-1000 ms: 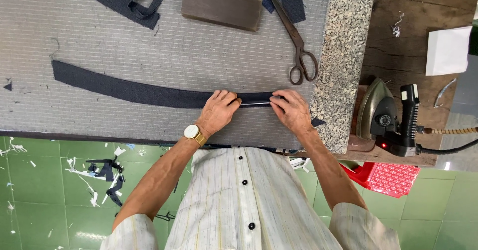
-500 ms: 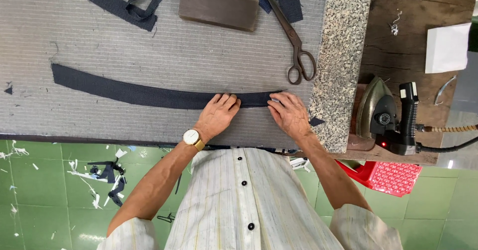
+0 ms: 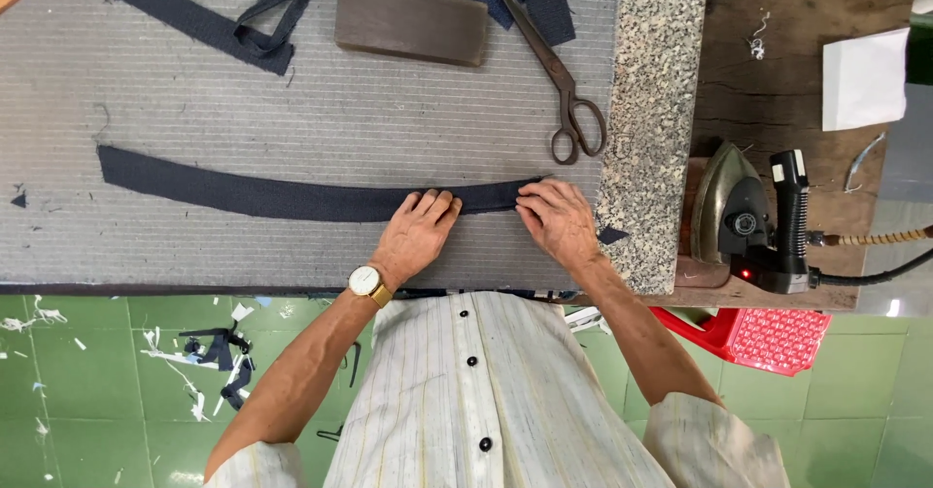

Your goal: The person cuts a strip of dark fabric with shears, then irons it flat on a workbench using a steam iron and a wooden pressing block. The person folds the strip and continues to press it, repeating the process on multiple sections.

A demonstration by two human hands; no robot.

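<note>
One long navy fabric strip (image 3: 282, 194) lies curved across the grey padded table (image 3: 292, 89), its right end covered by the hands. The left hand (image 3: 416, 235), a wristwatch (image 3: 367, 282) at its wrist, rests flat with fingers spread, pressing the strip; the right hand (image 3: 556, 222) presses the strip's end, fingers slightly bent, gripping nothing. Beyond lie scissors (image 3: 556, 75), a dark block (image 3: 412, 23) and more navy strips (image 3: 224, 17), cut off at the top edge. An iron (image 3: 748, 218) stands to the right.
</note>
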